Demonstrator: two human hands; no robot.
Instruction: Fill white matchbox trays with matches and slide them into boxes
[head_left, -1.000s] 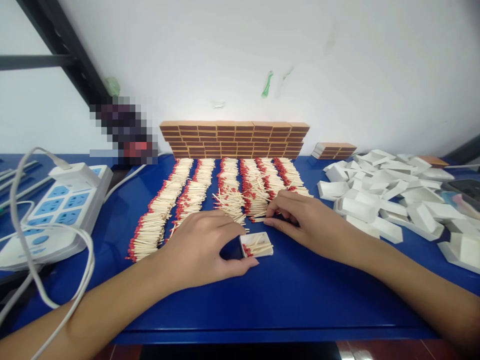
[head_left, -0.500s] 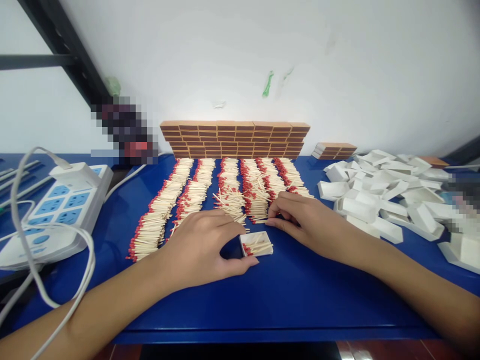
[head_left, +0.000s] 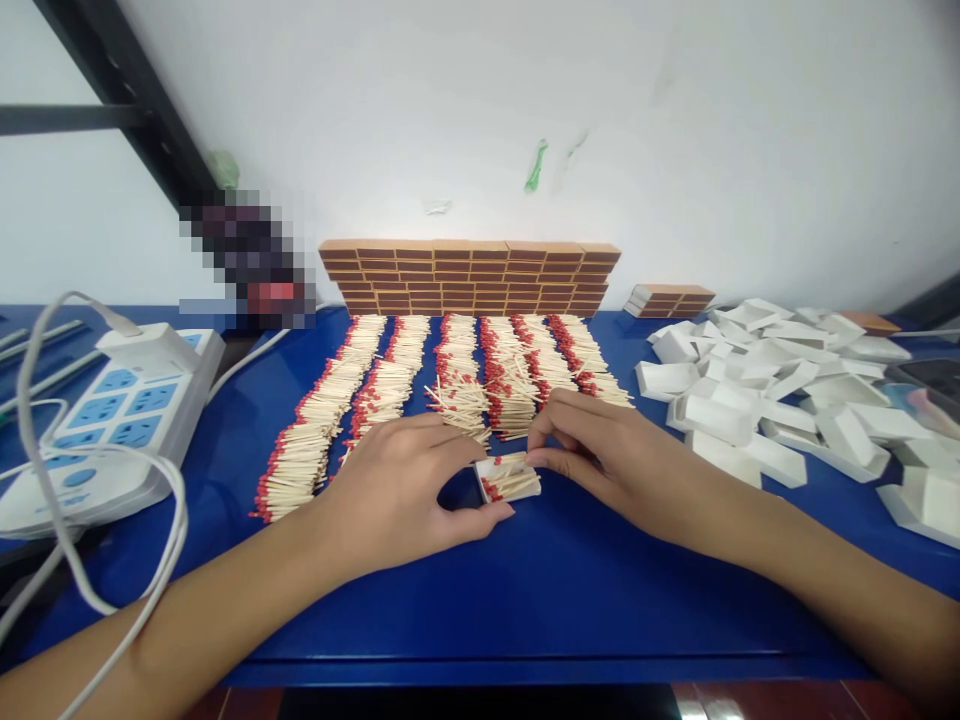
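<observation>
A small white tray (head_left: 486, 494) lies on the blue table, holding several red-tipped matches (head_left: 514, 485). My left hand (head_left: 409, 490) curves around the tray's left side, thumb along its near edge and fingers at its far left corner. Over the tray's far right corner, my right hand (head_left: 577, 437) pinches matches (head_left: 511, 459) between thumb and forefinger, their red heads pointing left. Beyond both hands, loose matches (head_left: 360, 365) lie in several long rows.
A stacked wall of brown-sided matchboxes (head_left: 470, 280) stands behind the rows, with a smaller stack (head_left: 670, 300) to its right. White trays (head_left: 780, 380) are heaped at the right. A power strip (head_left: 127, 420) with white cables (head_left: 180, 500) lies at the left.
My right hand has moved left and nearer, from the end of a match row to the tray, bringing matches over it. My left hand stays around the tray, which has shifted slightly left.
</observation>
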